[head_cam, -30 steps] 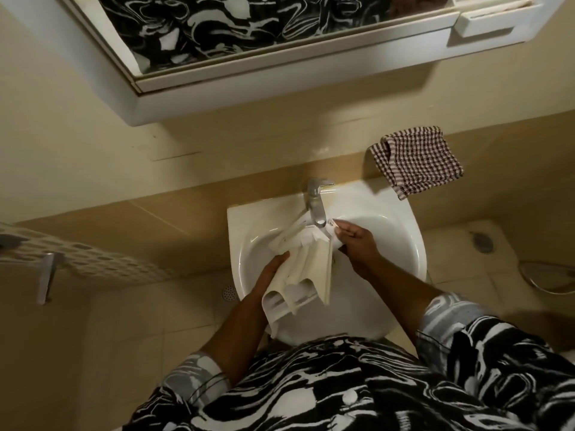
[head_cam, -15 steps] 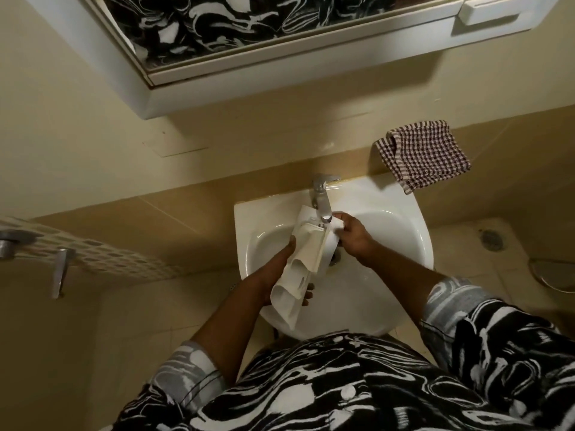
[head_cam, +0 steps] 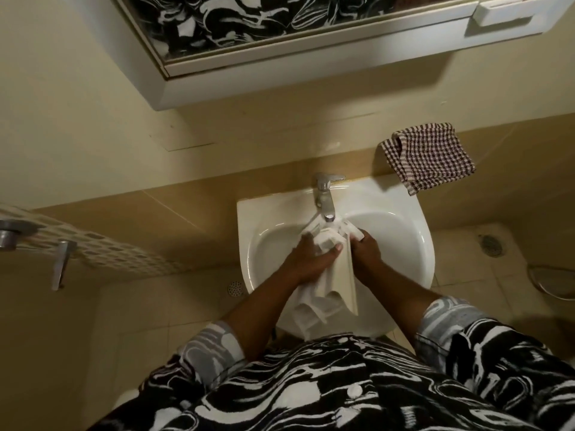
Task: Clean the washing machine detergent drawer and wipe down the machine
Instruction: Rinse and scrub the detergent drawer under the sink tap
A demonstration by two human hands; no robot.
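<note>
Detergent drawer (head_cam: 334, 284), white plastic, is held over the white basin (head_cam: 401, 244) with its far end just under the spout of the chrome tap (head_cam: 325, 199). Left hand (head_cam: 311, 259) is wrapped around the drawer's upper left side, fingers curled over the top. Right hand (head_cam: 365, 251) grips the right edge near the far end, closed on it. Both forearms reach in from patterned black-and-white sleeves. A checked cloth (head_cam: 429, 155) lies at the basin's back right corner against the tiled wall. A mirrored cabinet (head_cam: 280, 73) hangs above the basin.
</note>
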